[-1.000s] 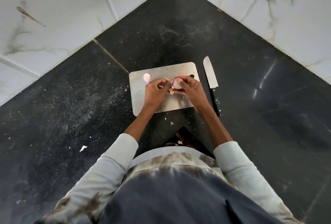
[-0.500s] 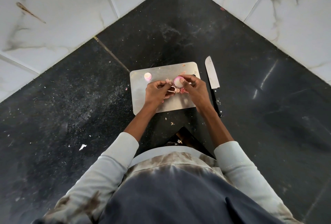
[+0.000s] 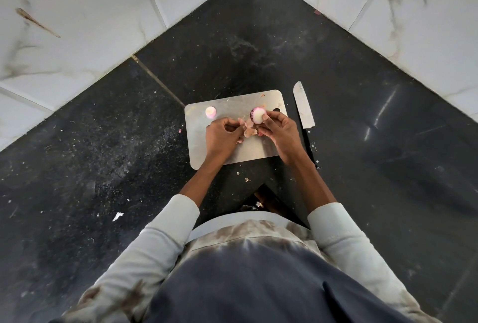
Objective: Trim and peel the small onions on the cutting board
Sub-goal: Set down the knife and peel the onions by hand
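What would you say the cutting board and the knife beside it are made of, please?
The cutting board looks like brushed stainless steel: grey, thin, with a dull sheen. The knife has a bright, smooth metal blade, probably steel, and a black handle with pale rivets, plastic or wood; I cannot tell which.

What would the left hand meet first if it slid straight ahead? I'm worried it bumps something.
Probably the peeled onion lying on the cutting board, slightly left of the left hand; depth is unclear.
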Demonstrator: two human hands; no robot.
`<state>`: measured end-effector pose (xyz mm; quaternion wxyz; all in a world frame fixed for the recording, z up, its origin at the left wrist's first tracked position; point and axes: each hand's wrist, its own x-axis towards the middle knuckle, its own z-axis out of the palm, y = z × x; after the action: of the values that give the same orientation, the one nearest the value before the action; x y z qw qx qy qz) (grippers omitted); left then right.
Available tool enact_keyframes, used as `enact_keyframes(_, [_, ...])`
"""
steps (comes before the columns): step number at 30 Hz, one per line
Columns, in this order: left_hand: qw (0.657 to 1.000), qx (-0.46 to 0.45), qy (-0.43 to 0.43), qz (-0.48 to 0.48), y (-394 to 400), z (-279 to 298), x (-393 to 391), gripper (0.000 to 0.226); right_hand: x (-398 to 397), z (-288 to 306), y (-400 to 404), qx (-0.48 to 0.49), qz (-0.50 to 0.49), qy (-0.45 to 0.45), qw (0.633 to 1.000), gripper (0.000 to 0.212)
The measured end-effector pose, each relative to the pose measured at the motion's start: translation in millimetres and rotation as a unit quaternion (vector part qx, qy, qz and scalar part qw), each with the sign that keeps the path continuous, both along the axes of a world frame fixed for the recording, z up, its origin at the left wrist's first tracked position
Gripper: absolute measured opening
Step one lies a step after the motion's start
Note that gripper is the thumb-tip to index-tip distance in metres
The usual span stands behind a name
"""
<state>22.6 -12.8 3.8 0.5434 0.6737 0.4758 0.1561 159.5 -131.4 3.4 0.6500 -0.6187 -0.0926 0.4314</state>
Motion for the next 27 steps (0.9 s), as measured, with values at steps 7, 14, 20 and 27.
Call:
enact_keyframes(7, [0.998,0.058,0.008,-0.015,3.7,4.0,5.4,0.020,3.9,0.7,-1.6,0.054,0.009,0.123,0.991,0.034])
enact_keyframes(14, [0.971,0.117,-0.106,-0.179,3.5,32.4,10.3,0.052,3.9,8.6,-4.8,0.091,0.023,0.265,0.960,0.022])
enact_keyframes(20, [0.974,0.100,-0.096,-0.178,7.4,29.1,11.1,0.049,-3.0,17.1,-1.7,0.047,0.078,0.238,0.967,0.028])
enact_keyframes(27, [0.970,0.171,-0.059,-0.162,8.9,21.5,6.0,0.053,-6.5,32.3,4.5,0.021,0.133,0.114,0.984,0.035])
